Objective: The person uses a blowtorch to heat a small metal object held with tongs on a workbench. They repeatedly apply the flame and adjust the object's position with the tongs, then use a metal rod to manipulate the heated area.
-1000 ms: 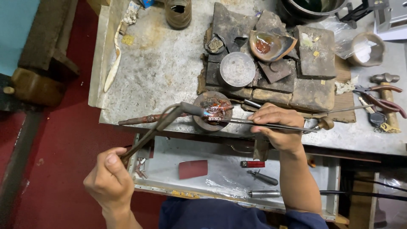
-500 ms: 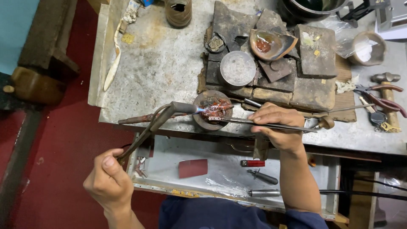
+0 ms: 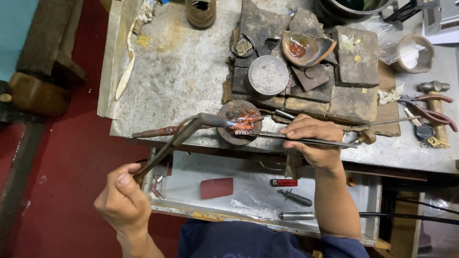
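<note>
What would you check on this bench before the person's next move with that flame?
1. Left hand grips the torch: ok.
2. Flame lands on the glowing round pad: ok.
3. Right hand holds the long tweezers, tips at the pad: ok.
4. Right hand's fingers clear of the glow: ok.
5. Red lighter in the open drawer, apart from the flame: ok.
6. Workpiece state: cannot tell.

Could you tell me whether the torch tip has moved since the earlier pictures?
No; the torch tip stays at the round glowing block's left edge, as before.
</note>
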